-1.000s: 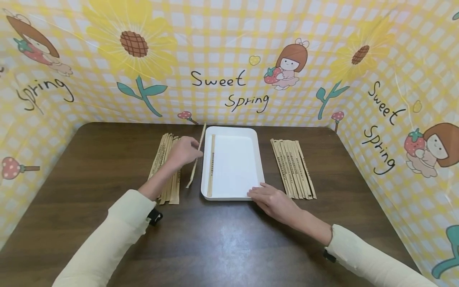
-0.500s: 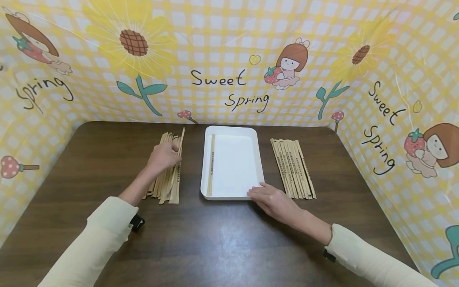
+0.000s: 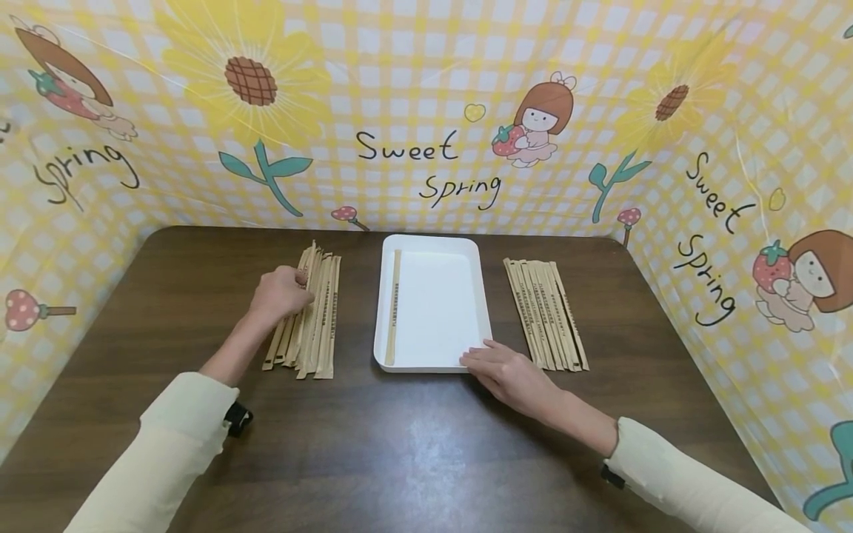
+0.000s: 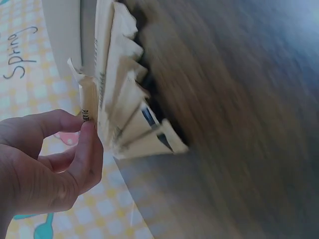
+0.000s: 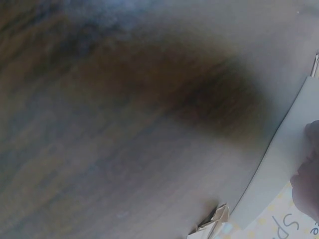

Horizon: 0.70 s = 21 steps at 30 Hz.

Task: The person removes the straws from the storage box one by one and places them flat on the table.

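My left hand (image 3: 280, 293) is over the left bundle of paper-wrapped straws (image 3: 325, 318). In the left wrist view, its thumb and fingers pinch one wrapped straw (image 4: 88, 99) with dark print, held just beside the fanned ends of the others. A white rectangular tray (image 3: 440, 307) lies in the middle of the table, with a single wrapped straw (image 3: 395, 307) lengthwise along its left side. At the tray's near right corner rests my right hand (image 3: 509, 376), its fingers stretched over the rim. Only part of that hand enters the right wrist view; its thumb is hidden.
A second bundle of wrapped straws (image 3: 546, 314) lies to the right of the tray. The dark wooden table (image 3: 400, 451) is enclosed at the back and sides by a yellow checked cloth (image 3: 400, 81).
My left hand, pinching a wrapped straw, has moved left from beside the tray to the left bundle. Whether it is the same straw, I cannot tell. My right hand and the tray stay put.
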Tool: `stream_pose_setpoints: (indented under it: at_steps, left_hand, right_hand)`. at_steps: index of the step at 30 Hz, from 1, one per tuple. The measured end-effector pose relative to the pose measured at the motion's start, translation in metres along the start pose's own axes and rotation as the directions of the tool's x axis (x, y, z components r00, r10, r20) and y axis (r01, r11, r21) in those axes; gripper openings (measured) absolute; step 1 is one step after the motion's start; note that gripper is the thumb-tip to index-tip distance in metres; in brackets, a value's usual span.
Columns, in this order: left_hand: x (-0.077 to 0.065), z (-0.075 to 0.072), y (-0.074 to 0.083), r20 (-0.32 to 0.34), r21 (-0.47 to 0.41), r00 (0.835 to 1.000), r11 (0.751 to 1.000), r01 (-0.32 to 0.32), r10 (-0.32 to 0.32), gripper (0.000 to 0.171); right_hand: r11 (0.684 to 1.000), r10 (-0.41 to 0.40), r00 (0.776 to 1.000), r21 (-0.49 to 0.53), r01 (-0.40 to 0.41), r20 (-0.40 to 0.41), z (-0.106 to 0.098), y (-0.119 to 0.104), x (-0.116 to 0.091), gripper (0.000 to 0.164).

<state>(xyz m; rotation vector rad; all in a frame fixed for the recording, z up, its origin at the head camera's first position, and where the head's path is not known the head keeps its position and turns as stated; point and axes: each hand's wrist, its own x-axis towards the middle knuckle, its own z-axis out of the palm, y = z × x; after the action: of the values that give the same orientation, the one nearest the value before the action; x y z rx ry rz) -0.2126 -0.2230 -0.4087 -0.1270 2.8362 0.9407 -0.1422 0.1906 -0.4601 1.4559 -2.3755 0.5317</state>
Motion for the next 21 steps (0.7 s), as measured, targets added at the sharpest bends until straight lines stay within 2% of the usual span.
stream_pose_setpoints:
  at_steps: [6,10,11,14,17,21]
  left_hand:
    - [-0.003,-0.002,-0.011,0.020,0.002,1.000,1.000,0.005,-0.005,0.036]
    - [-0.005,-0.001,-0.012,0.034,0.036,0.999,0.999,0.016,-0.017,0.015]
    - [-0.005,-0.001,-0.012,0.042,0.044,0.999,0.999,0.020,-0.022,0.018]
    - [-0.005,-0.002,-0.013,0.057,0.050,0.998,0.998,0.031,-0.033,0.047]
    - [-0.004,-0.002,-0.012,0.067,0.040,0.997,0.999,0.037,-0.039,0.051]
    - [-0.001,-0.002,-0.009,0.038,0.013,0.999,0.999,0.030,-0.031,0.049]
  right_hand:
    - [1.000,0.003,1.000,0.001,-0.003,-0.002,0.000,-0.001,0.000,0.032]
    - [1.000,0.004,1.000,0.004,-0.004,-0.001,0.000,-0.001,0.000,0.031]
    - [1.000,0.004,1.000,0.004,-0.004,-0.002,0.000,-0.001,0.000,0.032]
    - [1.000,-0.001,1.000,0.003,0.001,-0.006,0.001,0.000,0.000,0.032]
    - [1.000,-0.001,1.000,0.004,0.001,-0.006,0.001,0.000,-0.001,0.033]
    - [1.000,-0.003,1.000,0.003,0.003,-0.003,0.001,0.001,-0.001,0.033]
